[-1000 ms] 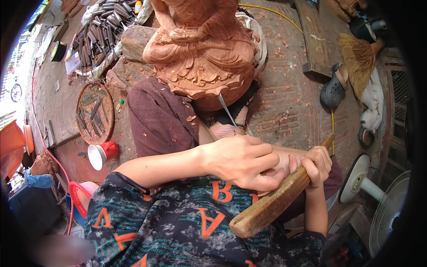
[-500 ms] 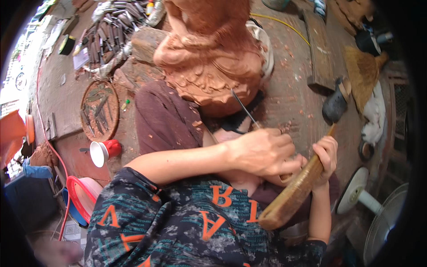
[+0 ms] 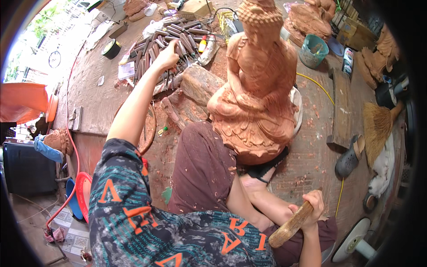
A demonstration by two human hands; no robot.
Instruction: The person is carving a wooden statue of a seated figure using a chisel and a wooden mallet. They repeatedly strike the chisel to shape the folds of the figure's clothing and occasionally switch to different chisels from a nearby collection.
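Observation:
My left hand [image 3: 167,56] is stretched far out over a large heap of wood-handled carving chisels [image 3: 153,43]. Its fingers look curled; whether a chisel is in them is hidden. Down by my right leg, my right hand [image 3: 315,204] grips a wooden mallet [image 3: 287,228], a plain thick club tilted toward my shirt. In front of my crossed legs stands a reddish-brown carved wooden statue [image 3: 260,89], a seated figure with a knobbed headdress and a petalled base. Its base rests close to my foot.
A rough wood block [image 3: 202,82] lies left of the statue. Partly behind my left arm is a round tray [image 3: 149,133]. To the right are a plank [image 3: 340,111], a clog [image 3: 349,162], a broom [image 3: 378,129] and a fan base [image 3: 351,242]. A teal bucket [image 3: 313,51] stands behind.
My left hand has left my right side, where it held a chisel, and reached out left to the chisel heap. My right hand still holds the mallet. The view has shifted, showing the whole statue.

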